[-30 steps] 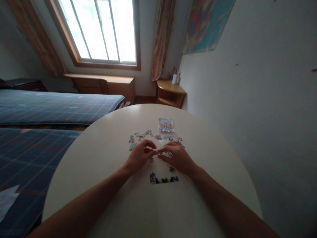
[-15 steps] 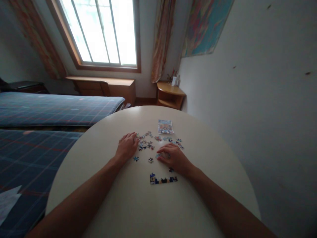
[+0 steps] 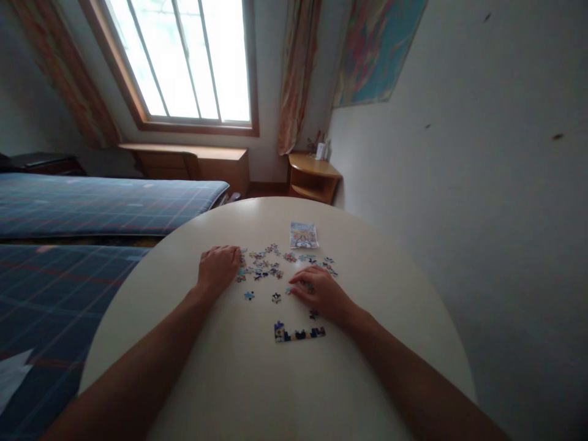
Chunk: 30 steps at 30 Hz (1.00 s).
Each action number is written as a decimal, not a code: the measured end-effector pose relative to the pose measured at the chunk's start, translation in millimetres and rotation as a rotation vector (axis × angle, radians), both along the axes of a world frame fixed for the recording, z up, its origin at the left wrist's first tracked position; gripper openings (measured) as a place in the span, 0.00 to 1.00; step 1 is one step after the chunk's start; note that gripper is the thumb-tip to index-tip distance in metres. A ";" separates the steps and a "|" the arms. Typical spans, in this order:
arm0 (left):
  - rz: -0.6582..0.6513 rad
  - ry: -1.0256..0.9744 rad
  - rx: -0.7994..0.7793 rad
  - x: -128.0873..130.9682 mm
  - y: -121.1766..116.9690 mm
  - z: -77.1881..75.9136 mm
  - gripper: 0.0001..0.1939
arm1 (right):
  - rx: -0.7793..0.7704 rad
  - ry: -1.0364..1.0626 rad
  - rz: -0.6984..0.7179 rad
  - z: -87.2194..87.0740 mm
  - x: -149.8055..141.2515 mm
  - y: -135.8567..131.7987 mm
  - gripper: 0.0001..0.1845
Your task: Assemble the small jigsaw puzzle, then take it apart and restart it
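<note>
Loose jigsaw pieces (image 3: 264, 264) lie scattered around the middle of a round cream table (image 3: 220, 380). At the left edge of this spread rests my left hand (image 3: 219, 266), palm down, fingers laid out beside the outermost pieces. My right hand (image 3: 321, 294) hovers low or rests over a few pieces on the right, thumb and fingers apart; a pale piece (image 3: 288, 291) shows at its fingertips. Two single pieces, a light blue one (image 3: 248, 295) and a black-and-white one (image 3: 276, 297), lie between the hands. Nearer me is a joined strip of dark blue pieces (image 3: 299, 334).
A small picture card (image 3: 304, 235) lies behind the pieces. Left of the table are beds with blue plaid mattresses (image 3: 110, 205). A wooden corner shelf (image 3: 315, 168) and a desk (image 3: 215, 156) stand beyond, and a white wall (image 3: 441, 202) runs along the right.
My left hand has slid left, away from the pile, uncovering pieces at its left side. My right hand has hardly moved over its pieces. The view has shifted slightly.
</note>
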State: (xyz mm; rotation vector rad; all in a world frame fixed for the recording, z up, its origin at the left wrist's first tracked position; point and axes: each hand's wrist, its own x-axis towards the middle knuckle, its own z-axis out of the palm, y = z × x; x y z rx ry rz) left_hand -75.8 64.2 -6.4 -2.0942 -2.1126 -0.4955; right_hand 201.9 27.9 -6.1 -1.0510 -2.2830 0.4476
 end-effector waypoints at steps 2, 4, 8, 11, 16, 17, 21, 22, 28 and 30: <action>-0.051 -0.021 -0.005 0.2 1.1 0.4 0.20 | 0.000 0.000 -0.001 0.3 -0.1 0.0 0.07; -0.085 -0.021 -0.019 1.4 0.9 1.1 0.20 | 0.000 0.001 -0.003 0.6 0.4 0.3 0.07; 0.018 0.052 -0.032 -1.8 -1.9 5.1 0.21 | 0.003 0.020 -0.030 0.4 3.1 1.2 0.07; 0.115 0.091 -0.039 -10.6 -3.0 8.8 0.20 | 0.011 0.024 -0.035 -1.5 4.9 1.7 0.07; 0.183 0.012 -0.056 -25.0 2.4 8.7 0.15 | 0.017 0.020 -0.022 -2.7 5.3 1.5 0.07; 0.178 -0.031 -0.065 -27.3 4.6 7.5 0.14 | 0.014 0.019 -0.021 -2.2 5.1 1.4 0.07; 0.111 -0.190 -0.096 -35.2 12.2 2.3 0.17 | 0.003 0.010 -0.024 0.5 4.5 0.7 0.08; 0.096 -0.199 -0.101 -36.4 12.7 1.6 0.18 | 0.001 0.006 -0.019 1.1 4.3 0.5 0.08; 0.045 -0.115 -0.038 -30.1 2.4 6.7 0.15 | -0.019 -0.044 -0.004 1.7 4.1 0.5 0.06; 0.016 -0.146 0.028 -20.9 -3.7 9.7 0.13 | -0.019 -0.053 -0.022 1.1 4.6 1.2 0.05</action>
